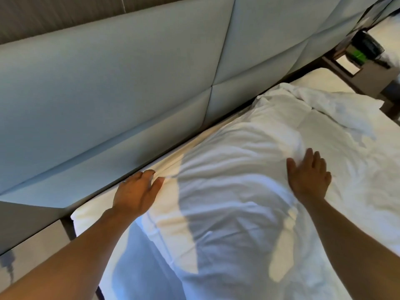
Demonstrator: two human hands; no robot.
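Note:
A white pillow (227, 169) lies on the bed, its long side close to the padded headboard (129, 83). My left hand (136, 193) is at the pillow's upper left corner by the headboard, fingers curled onto the fabric edge and thumb against it. Flat on the pillow's right part rests my right hand (307, 176), palm down with straight fingers. A second white pillow or bunched duvet (320, 109) lies further right.
The bed's white sheet (138, 267) shows under the pillow at lower left. A dark bedside table (355, 68) with a black and green object stands at upper right. A pale cabinet surface (32, 245) sits at the left edge.

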